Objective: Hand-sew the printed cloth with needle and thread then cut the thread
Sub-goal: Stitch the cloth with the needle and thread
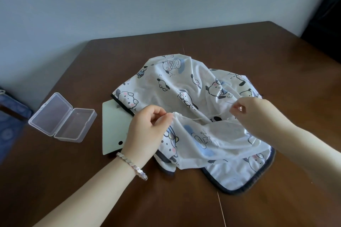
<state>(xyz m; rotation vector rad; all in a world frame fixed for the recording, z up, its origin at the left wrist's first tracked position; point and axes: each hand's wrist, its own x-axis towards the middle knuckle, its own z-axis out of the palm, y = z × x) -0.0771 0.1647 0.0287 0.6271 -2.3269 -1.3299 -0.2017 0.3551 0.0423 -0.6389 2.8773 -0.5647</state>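
A dark wooden table (203, 40) fills most of the view, and the printed cloth (186, 86), white with cartoon dogs and a dark binding, lies rumpled at its middle. A pale green card (114, 125) is partly tucked under the cloth's left edge, and farther left sits a clear plastic box (62, 118) with its lid open. The left hand (147, 131) pinches a raised fold of the cloth between thumb and fingers. The right hand (258, 114) has its fingertips pressed together just above the cloth; whether they hold needle or thread cannot be told. A beaded bracelet (132, 166) circles the left wrist, and a thin thread (222, 210) trails from the cloth's near edge
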